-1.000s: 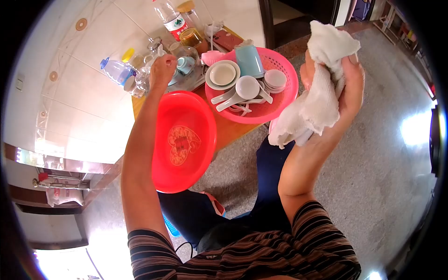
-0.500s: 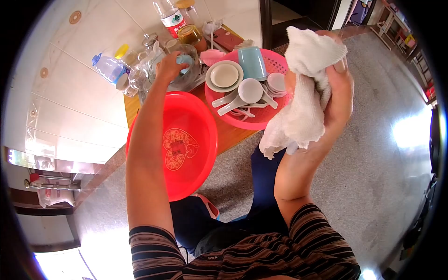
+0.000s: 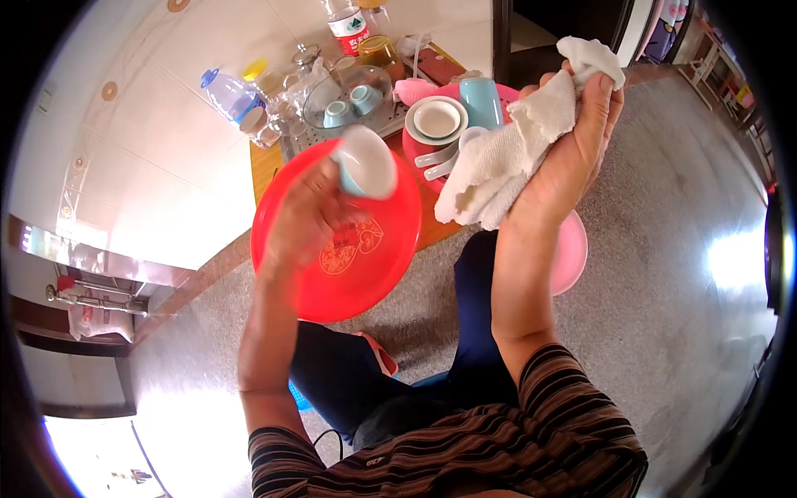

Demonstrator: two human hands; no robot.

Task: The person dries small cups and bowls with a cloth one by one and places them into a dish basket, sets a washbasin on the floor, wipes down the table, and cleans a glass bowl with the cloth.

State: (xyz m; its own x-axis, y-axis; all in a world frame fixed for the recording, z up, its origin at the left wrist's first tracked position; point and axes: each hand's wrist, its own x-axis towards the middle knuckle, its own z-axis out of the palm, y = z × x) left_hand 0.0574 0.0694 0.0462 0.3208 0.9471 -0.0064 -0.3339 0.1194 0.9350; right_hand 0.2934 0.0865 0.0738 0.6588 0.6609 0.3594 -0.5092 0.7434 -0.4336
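Left grip: your left hand [image 3: 311,207] is partly closed, with a cup [image 3: 368,162] pinched at its fingertips; blur hides exactly where each finger sits.
Cup lie: just ahead and right of that grip, mouth tilted up and to the right.
Left arm: forearm reaching forward, wrist over the red basin [image 3: 353,282].
Cup to cloth: the white cloth [image 3: 519,153] is right of the cup, apart from it; its loose end is the part nearest.
Cloth axis: slanting from above your right fingers down towards the left.
Right grip: your right hand [image 3: 581,124] is curled around the bunched cloth, thumb along it, forearm angled up.
Pink basket: ahead, between both grips; the basket [image 3: 508,100] carries stacked bowls [image 3: 437,121] and a blue mug [image 3: 480,104].
Glass bowl: beyond the left grip, the bowl [image 3: 353,79] holds two small cups [image 3: 365,100].
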